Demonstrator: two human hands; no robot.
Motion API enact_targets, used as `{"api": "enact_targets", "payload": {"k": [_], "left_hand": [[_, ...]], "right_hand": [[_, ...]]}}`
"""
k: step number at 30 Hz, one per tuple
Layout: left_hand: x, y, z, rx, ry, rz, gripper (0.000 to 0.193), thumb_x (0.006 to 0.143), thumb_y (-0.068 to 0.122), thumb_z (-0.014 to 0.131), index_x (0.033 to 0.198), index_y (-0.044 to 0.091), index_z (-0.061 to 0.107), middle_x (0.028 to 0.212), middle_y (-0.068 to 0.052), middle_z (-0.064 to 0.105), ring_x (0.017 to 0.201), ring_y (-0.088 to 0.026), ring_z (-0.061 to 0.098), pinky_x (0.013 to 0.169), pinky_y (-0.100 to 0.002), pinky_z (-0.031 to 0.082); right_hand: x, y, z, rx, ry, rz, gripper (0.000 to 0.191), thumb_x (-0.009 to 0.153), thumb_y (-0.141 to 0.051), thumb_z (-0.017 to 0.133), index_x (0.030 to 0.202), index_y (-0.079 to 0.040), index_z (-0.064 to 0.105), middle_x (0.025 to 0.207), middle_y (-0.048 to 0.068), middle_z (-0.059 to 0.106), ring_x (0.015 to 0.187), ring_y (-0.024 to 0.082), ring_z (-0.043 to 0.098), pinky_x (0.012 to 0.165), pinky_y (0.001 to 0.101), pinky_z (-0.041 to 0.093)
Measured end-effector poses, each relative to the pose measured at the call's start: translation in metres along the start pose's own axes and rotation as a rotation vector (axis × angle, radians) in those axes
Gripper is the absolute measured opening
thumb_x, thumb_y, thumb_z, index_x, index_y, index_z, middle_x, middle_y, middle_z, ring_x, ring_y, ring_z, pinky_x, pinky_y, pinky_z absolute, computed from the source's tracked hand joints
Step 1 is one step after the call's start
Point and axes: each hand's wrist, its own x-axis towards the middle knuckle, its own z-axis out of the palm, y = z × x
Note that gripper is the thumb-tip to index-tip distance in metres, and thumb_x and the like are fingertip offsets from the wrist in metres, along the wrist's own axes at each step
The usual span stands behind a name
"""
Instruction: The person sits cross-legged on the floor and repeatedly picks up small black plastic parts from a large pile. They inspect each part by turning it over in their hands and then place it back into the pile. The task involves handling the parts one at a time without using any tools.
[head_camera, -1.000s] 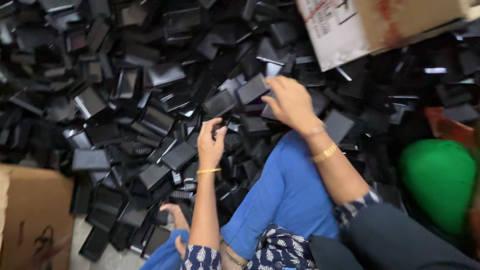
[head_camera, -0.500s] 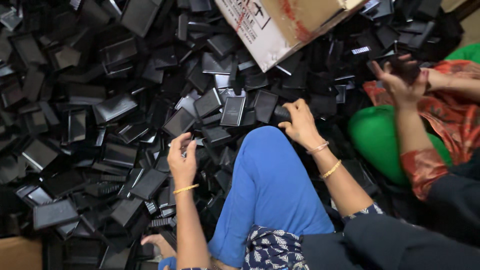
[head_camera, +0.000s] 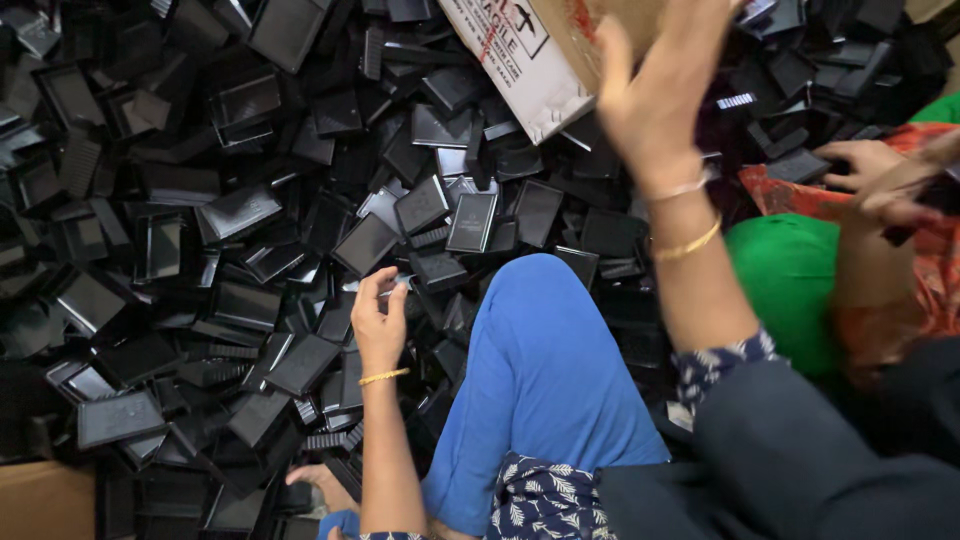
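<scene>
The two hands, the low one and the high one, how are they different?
The left hand is low over the pile of black plastic trays, fingers pinched together; the right hand is raised high by the cardboard box, fingers spread. The left looks sharp, the right blurred. Both wrists wear gold bangles.

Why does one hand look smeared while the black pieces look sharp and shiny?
Head view: the raised right hand is motion-blurred near the cardboard box; the left hand is crisper; the black plastic pieces catch soft overhead glare on their flat faces.

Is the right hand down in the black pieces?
No, the right hand is raised in the air in front of the cardboard box, above the black pieces.
</scene>
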Motion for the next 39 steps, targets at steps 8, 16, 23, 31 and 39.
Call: {"api": "enact_targets", "payload": {"k": [8,16,23,31,39], "left_hand": [[0.005,-0.006,0.012,-0.002,-0.043,-0.057,0.024,0.094,0.012,0.07,0.116,0.003,0.069,0.104,-0.009,0.069,0.092,-0.019,0.07,0.079,-0.031,0.055],[0.008,0.004,0.018,0.002,-0.039,-0.002,0.023,0.097,0.013,0.07,0.118,0.004,0.069,0.107,-0.009,0.071,0.096,-0.018,0.069,0.086,-0.031,0.054],[0.003,-0.003,0.016,0.015,-0.071,-0.043,0.025,0.097,0.016,0.07,0.119,0.004,0.068,0.11,-0.009,0.07,0.096,-0.021,0.07,0.084,-0.032,0.054],[-0.014,-0.019,0.026,0.39,-0.325,0.1,0.059,0.081,0.02,0.078,0.134,0.004,0.057,0.13,-0.022,0.057,0.122,-0.043,0.051,0.103,-0.049,0.042],[-0.024,-0.038,0.032,0.535,-0.299,0.107,0.041,0.079,0.019,0.081,0.108,0.004,0.057,0.151,-0.023,0.047,0.129,-0.045,0.049,0.102,-0.05,0.045]], "right_hand": [[-0.077,-0.016,0.042,-0.029,-0.18,-0.145,0.04,0.099,-0.015,0.078,0.132,-0.006,0.059,0.152,0.028,0.044,0.148,0.053,0.031,0.126,0.0632,0.019],[-0.167,-0.029,0.132,-0.247,-0.705,0.084,0.068,0.073,-0.05,0.078,0.121,-0.005,0.062,0.136,0.026,0.053,0.132,0.049,0.042,0.108,0.0665,0.033],[-0.191,-0.022,0.143,-0.287,-0.948,0.324,0.055,0.084,-0.056,0.071,0.112,-0.009,0.071,0.118,0.018,0.063,0.117,0.038,0.053,0.102,0.0692,0.037],[-0.196,-0.022,0.145,-0.336,-0.937,0.354,0.041,0.09,-0.046,0.067,0.112,-0.012,0.073,0.116,0.018,0.065,0.117,0.039,0.052,0.103,0.0709,0.037],[-0.191,-0.027,0.136,-0.31,-0.75,0.245,0.029,0.076,-0.024,0.07,0.104,-0.02,0.074,0.144,0.022,0.043,0.13,0.046,0.043,0.094,0.0715,0.039]]}}
